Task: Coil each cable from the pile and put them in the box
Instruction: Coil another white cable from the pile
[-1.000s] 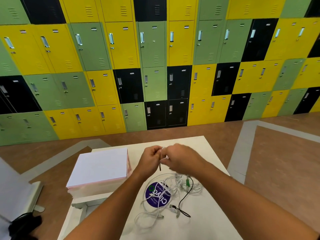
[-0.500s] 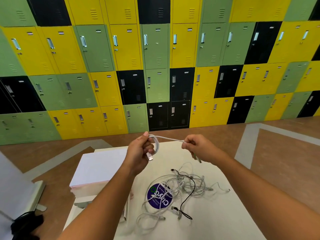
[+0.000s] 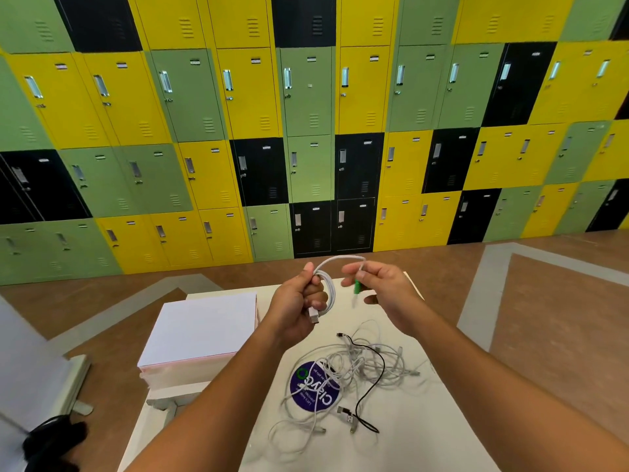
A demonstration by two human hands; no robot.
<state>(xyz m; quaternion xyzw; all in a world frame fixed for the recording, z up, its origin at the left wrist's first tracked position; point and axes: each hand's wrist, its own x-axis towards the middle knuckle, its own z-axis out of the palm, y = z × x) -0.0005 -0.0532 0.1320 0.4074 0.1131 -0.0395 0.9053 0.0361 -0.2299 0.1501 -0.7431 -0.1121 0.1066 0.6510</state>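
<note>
Grips closed on white cable (image 3: 332, 287): coil in left hand (image 3: 297, 303), green-tipped end in right hand (image 3: 386, 287).

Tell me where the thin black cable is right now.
Head view: the thin black cable lies in the tangled white cable pile on the white table, just right of the round purple sticker.

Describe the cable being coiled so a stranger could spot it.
Above the white table, a white cable arcs from the left hand to the right hand. Unlike the tangled pile below, it is held aloft and ends in a green plug.
</note>
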